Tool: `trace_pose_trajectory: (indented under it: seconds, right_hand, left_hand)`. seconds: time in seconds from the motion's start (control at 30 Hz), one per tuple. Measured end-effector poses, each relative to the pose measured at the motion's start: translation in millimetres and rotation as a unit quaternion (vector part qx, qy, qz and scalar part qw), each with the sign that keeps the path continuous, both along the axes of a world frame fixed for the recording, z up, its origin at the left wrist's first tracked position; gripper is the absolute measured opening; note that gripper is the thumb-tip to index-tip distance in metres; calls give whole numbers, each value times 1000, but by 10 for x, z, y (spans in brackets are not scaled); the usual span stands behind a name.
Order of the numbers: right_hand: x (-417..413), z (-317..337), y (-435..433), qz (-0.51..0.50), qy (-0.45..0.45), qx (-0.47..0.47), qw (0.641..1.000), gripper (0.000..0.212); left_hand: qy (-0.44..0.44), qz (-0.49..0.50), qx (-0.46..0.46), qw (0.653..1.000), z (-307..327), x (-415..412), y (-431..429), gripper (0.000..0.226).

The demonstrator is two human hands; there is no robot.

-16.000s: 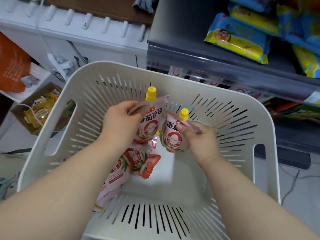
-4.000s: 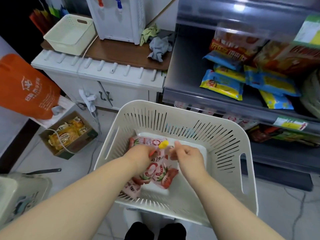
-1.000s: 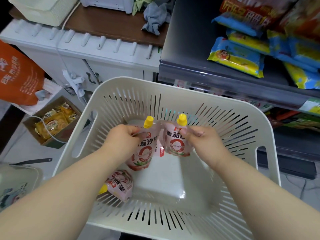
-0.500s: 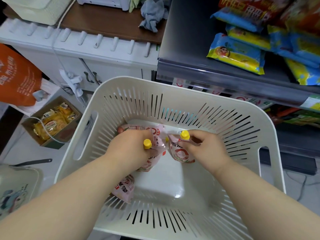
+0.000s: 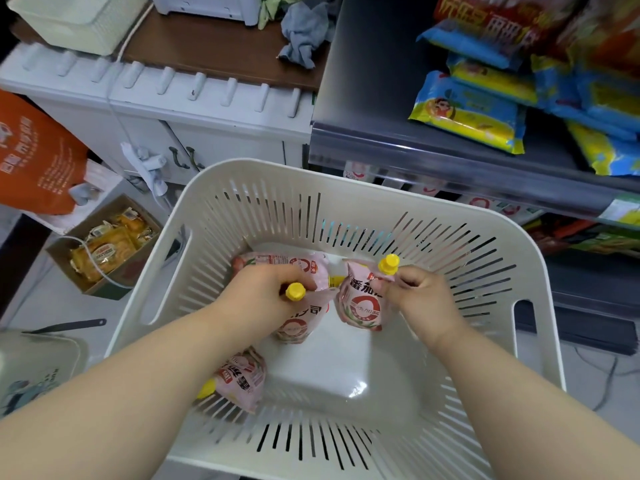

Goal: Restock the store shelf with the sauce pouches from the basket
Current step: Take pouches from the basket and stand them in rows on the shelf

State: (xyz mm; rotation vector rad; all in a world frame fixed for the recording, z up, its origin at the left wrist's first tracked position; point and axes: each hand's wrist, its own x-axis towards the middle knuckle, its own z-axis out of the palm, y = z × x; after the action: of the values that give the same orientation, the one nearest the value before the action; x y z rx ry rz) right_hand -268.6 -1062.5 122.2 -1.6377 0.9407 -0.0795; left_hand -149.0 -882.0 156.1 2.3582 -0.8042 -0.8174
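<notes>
left fingers [image 5: 294, 278] clamped round yellow-capped pink foil sauce pouch [image 5: 298, 322] by the neck | right fingers [image 5: 403, 282] pinching second pouch [image 5: 362, 301] below cap | both over slotted white plastic basket [image 5: 478, 244] | third pouch [image 5: 242, 382] under left wrist

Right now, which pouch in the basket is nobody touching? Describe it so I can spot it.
Look in the white slotted basket, near-left corner, beneath the left forearm. The loose sauce pouch lies flat there, yellow cap pointing left; the others are under or in the hands.

Even, soft indoor light, fairly bright; glare spot on the basket [image 5: 356, 391] floor. Snack packs [image 5: 519, 39] at top right are motion-blurred. Wide-angle bending at edges, dark far-left corner.
</notes>
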Motion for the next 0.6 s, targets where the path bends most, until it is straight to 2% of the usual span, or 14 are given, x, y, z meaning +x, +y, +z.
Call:
trace_pose_trajectory:
  seconds: [0.07,0.13,0.2,0.27,0.3,0.43,0.53,0.6]
  right_hand:
    - [-45,-26,49,-15,-11,74,997,9]
    - [-74,-92,97,-8,-8,83,996,11]
    - [-72,-111,124,1,-9,64,998,16]
    - [-52,-90,121,8,-7,40,999,18]
    - [-45,-83,113,10,-8,36,999,17]
    - [15,-51,130,-9,0,65,998,9]
    - [43,-68,144,-27,6,74,997,9]
    - [38,-103,150,-16,0,59,998,16]
  left_hand:
    - [40,-32,32,998,-18,28,54,27]
    - [37,-50,53,997,-21,49,71,22]
    - [-18,-8,65,998,-2,68,53,6]
    - [-64,63,71,993,-9,69,33,14]
    - [-56,103,62,991,-38,74,31,14]
    - [91,244,-43,965,-105,121,34,10]
    - [124,225,-79,963,-134,79,10,16]
    - [152,205,-100,962,-169,45,-20,17]
